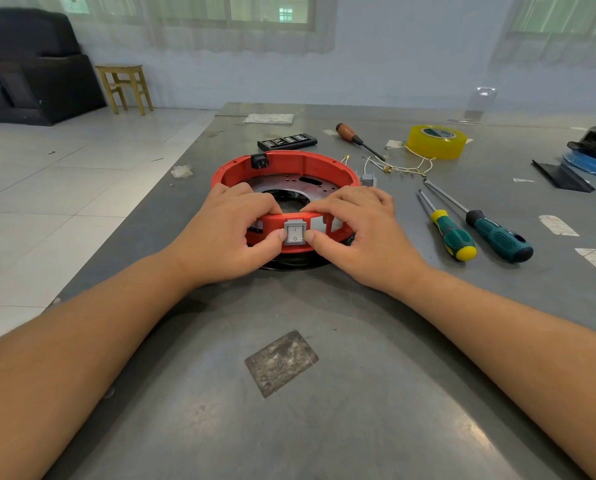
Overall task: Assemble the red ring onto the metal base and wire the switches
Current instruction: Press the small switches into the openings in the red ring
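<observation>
The red ring (300,164) sits around the round metal base (289,183) in the middle of the grey table. A grey rocker switch (294,231) sits in an opening in the ring's near wall. My left hand (227,230) grips the ring's near wall left of the switch, thumb against the switch's left side. My right hand (362,233) grips the wall on the other side, thumb at the switch's right edge. A black power socket (259,162) is fitted in the ring's far left wall. A second grey switch (368,179) lies just outside the ring on the right, beside loose white wires (398,167).
Two green-handled screwdrivers (452,233) (497,233) lie to the right, a brown-handled one (353,136) further back. Yellow tape roll (436,141), a black bit case (287,141) and a black-and-blue part (594,150) are at the back. The table's left edge (133,216) drops to tiled floor.
</observation>
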`<state>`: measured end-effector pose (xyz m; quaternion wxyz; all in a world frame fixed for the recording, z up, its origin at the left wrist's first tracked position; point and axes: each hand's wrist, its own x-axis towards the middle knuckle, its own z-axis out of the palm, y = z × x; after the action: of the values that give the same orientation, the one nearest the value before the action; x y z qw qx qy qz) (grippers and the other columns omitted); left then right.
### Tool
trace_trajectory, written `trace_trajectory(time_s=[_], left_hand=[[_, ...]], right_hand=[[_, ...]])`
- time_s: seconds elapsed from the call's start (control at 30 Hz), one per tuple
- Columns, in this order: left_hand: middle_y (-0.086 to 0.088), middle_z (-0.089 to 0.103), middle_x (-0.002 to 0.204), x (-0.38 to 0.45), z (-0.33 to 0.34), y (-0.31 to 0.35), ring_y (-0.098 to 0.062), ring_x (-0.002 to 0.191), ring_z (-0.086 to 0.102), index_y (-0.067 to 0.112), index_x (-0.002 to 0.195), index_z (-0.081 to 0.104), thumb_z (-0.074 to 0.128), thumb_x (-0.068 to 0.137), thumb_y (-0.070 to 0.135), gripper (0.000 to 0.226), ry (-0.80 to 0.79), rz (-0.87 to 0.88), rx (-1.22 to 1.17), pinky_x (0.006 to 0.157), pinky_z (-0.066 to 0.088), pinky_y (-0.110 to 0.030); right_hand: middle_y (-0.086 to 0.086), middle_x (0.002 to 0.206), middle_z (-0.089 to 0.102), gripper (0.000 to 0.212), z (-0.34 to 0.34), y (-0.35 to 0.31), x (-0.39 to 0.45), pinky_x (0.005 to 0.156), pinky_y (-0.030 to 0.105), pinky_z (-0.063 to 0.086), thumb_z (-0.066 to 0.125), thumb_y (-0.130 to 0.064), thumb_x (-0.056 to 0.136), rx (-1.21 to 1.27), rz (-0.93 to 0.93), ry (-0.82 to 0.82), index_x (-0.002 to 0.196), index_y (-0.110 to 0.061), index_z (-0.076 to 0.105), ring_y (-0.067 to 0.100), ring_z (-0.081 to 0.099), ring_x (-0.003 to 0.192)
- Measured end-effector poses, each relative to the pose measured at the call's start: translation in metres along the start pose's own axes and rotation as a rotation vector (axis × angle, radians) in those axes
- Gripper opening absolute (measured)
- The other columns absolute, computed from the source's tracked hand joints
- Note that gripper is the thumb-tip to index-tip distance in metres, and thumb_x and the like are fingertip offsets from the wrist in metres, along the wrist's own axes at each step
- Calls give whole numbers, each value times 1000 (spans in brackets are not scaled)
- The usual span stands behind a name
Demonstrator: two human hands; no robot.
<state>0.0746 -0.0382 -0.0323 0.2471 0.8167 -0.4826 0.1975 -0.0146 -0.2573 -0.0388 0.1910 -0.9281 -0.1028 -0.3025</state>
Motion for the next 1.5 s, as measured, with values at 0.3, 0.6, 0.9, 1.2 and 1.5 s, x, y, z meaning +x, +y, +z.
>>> trace_trajectory(time_s=[0.3, 0.6, 0.9, 1.2, 1.5], left_hand=[[12, 51, 78, 1, 1, -1, -12, 81, 44, 28, 90, 55, 43, 90, 52, 26, -12, -17, 3, 80, 29, -33], [6, 54, 80, 1, 0, -3, -15, 82, 46, 25, 89, 57, 44, 90, 51, 29, -23, -24, 3, 82, 36, -37], [3, 58, 83, -5, -4, -9, -20, 80, 49, 18, 94, 60, 43, 96, 54, 40, 57, -25, 164, 79, 38, -40], [2, 68, 94, -2, 8, -1, -27, 84, 63, 17, 112, 66, 41, 103, 41, 36, 89, -25, 302, 77, 41, -42], [4, 68, 107, -3, 11, -5, -24, 103, 58, 18, 118, 68, 45, 103, 40, 36, 92, -136, 209, 95, 38, -46]], right_hand=[[-13, 115, 64, 29, 2, -2, 0, 113, 38, 22, 65, -43, 96, -42, 10, 19, 121, -31, 70, 8, 50, 121], [-10, 130, 60, 39, 0, 6, -3, 116, 35, 23, 64, -42, 97, -8, -24, -17, 134, -29, 63, 9, 45, 131], [-7, 166, 26, 61, 9, 23, 3, 107, 1, 10, 58, -48, 100, 62, 183, -78, 154, -26, 39, 8, 21, 152], [-5, 156, 40, 51, 9, 35, 5, 112, 32, 45, 62, -29, 101, 379, 426, 43, 149, -23, 46, 11, 50, 134], [10, 152, 40, 54, 17, 85, 50, 113, 36, 37, 64, -20, 98, -7, 732, 11, 149, -12, 46, 25, 48, 134]])
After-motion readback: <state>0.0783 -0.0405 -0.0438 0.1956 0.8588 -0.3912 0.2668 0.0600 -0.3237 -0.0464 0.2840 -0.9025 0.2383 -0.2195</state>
